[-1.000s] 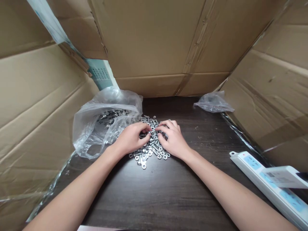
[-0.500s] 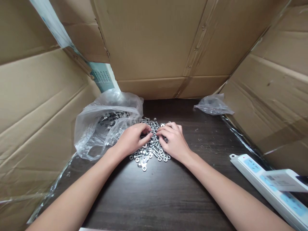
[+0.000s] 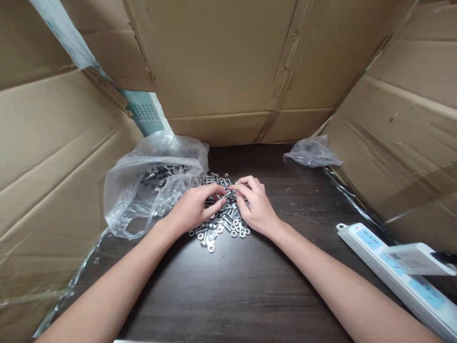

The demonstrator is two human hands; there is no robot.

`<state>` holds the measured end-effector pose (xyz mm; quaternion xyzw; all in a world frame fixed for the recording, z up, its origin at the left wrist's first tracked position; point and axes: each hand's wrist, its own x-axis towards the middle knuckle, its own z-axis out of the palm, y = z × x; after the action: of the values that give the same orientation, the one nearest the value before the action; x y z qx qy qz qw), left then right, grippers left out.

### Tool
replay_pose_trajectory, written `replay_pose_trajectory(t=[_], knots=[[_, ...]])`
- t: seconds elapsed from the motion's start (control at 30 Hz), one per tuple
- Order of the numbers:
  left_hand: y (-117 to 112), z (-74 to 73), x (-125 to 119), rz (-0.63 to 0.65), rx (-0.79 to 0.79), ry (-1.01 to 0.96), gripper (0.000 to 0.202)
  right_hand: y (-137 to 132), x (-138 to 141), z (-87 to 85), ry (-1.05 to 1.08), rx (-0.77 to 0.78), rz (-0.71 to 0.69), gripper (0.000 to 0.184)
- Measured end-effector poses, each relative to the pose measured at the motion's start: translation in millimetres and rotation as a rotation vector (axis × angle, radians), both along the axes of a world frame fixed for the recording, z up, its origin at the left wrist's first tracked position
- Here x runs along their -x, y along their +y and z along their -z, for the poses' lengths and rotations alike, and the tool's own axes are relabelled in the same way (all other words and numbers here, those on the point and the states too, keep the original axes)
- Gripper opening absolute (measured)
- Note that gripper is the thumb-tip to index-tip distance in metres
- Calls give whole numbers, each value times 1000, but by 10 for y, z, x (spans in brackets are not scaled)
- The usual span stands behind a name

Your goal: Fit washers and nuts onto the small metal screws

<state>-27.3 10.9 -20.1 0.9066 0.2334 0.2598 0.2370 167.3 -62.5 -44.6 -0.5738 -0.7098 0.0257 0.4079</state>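
A heap of small silver bolts, nuts and washers (image 3: 218,227) lies on the dark wooden table (image 3: 232,290). My left hand (image 3: 194,207) and my right hand (image 3: 255,205) rest on top of the heap, fingertips meeting above its middle. Both hands have their fingers curled and pinched together around small metal parts; which piece each one holds is too small to make out. Just left of my left hand a crumpled clear plastic bag (image 3: 150,186) lies open with more bolts inside.
Cardboard walls (image 3: 228,62) close in the table at the left, back and right. A second small clear bag (image 3: 312,152) lies at the back right. A white power strip (image 3: 392,271) with a white box on it lies at the right front.
The fingertips of both hands have shifted slightly over the heap and drawn closer together. The camera has moved a little; the bags and power strip stay where they were.
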Motion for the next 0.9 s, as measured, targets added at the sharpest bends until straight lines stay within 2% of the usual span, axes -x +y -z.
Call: replay_pose_trajectory(t=[0.2, 0.43, 0.57, 0.77, 0.9], knots=[[-30, -21, -4, 33, -13, -34, 13, 3, 26, -58, 349, 46, -65, 21], [-18, -16, 9, 35, 15, -27, 12, 23, 36, -45, 582, 166, -143, 16], [-4, 0, 17, 37, 0, -25, 13, 34, 31, -24, 663, 253, -203, 19], [0, 18, 9, -4, -18, -26, 17, 36, 18, -43, 846, 341, -223, 17], [-8, 12, 7, -30, -24, -38, 17, 34, 3, -52, 985, 396, -233, 23]])
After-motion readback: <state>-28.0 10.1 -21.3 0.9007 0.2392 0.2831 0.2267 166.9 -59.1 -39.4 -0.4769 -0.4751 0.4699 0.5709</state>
